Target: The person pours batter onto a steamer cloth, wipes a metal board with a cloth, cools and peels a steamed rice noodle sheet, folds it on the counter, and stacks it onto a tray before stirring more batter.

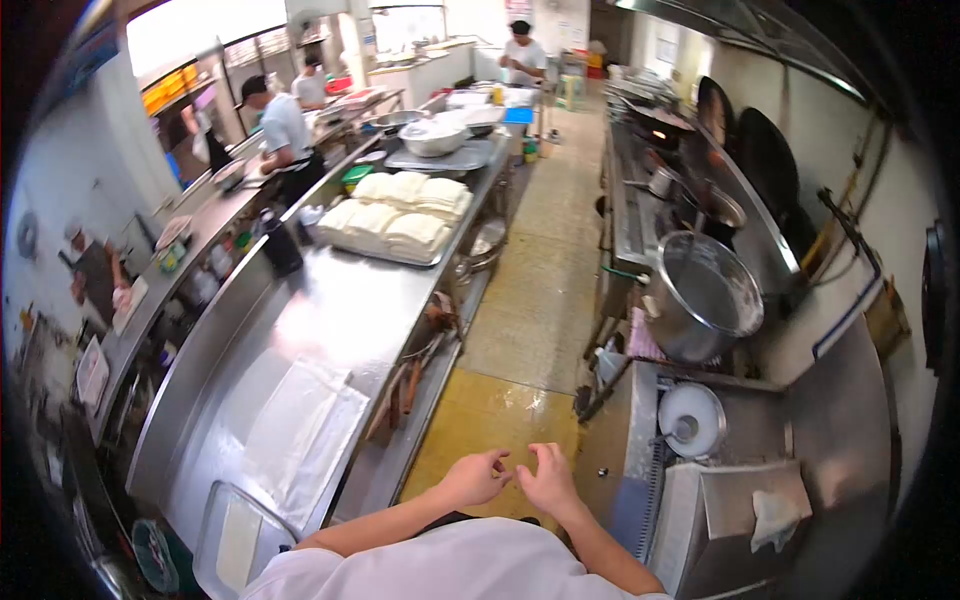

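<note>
Nothing is being gripped: the left hand (478,480) and the right hand (548,484) are being held just beside each other above the yellow floor (500,410), each grip loosely curled but open. On the steel bench (350,290) to the left, white cloth (300,430) is being supported, near a tray (272,548). Seemingly a pause is being taken; for handling the cloth, a leftward reach is being called for.
</note>
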The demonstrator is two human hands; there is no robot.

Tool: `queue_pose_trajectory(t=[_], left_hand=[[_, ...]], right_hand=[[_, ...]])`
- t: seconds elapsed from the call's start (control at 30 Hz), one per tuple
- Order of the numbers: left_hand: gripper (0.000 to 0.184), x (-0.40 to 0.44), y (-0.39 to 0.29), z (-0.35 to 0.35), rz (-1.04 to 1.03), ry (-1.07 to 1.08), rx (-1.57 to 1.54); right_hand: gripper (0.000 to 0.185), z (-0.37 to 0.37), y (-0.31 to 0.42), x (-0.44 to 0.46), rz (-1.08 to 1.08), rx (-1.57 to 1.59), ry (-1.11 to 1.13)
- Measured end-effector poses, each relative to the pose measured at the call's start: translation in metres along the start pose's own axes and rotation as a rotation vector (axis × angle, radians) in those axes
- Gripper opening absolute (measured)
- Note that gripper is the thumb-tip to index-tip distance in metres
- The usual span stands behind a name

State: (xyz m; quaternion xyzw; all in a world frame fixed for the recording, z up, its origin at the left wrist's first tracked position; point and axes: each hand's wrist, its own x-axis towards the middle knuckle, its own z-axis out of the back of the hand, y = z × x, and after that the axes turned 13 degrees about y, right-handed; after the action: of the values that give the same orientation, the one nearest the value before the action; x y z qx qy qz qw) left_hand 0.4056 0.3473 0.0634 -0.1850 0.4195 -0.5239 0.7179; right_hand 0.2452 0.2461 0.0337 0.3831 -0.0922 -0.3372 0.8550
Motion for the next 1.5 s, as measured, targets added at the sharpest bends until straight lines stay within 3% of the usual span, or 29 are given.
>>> queue_pose_trajectory(t=[0.3,0.43,0.47,0.57,0.77,0.97,1.1,1.3,1.5], left_hand=[[0.048,-0.145,0.206,0.047,0.445,-0.503,0.076],[0.064,-0.222,0.269,0.054,0.669,-0.551,0.131],[0.061,-0.235,0.283,0.050,0.658,-0.623,0.217],[0.054,-0.260,0.307,0.045,0.735,-0.533,0.159],[0.039,-0.269,0.354,0.023,0.563,-0.470,0.018],[0.031,-0.271,0.335,0.032,0.484,-0.935,0.181],[0.037,-0.265,0.370,0.020,0.542,-0.615,0.047],[0.018,-0.268,0.352,0.022,0.484,-0.751,0.127],[0.017,-0.266,0.361,0.018,0.495,-0.652,0.219]], right_hand=[[0.050,-0.113,0.099,0.054,0.153,-0.077,0.389],[0.048,-0.165,0.143,0.060,0.244,-0.105,0.501],[0.048,-0.179,0.152,0.062,0.266,-0.114,0.523],[0.047,-0.220,0.178,0.066,0.339,-0.120,0.598],[0.042,-0.272,0.250,0.065,0.455,-0.155,0.732],[0.041,-0.323,0.275,0.076,0.656,-0.255,0.788],[0.040,-0.332,0.290,0.075,0.690,-0.255,0.840],[0.040,-0.341,0.281,0.079,0.681,-0.329,0.894],[0.045,-0.349,0.269,0.084,0.705,-0.406,0.901]])
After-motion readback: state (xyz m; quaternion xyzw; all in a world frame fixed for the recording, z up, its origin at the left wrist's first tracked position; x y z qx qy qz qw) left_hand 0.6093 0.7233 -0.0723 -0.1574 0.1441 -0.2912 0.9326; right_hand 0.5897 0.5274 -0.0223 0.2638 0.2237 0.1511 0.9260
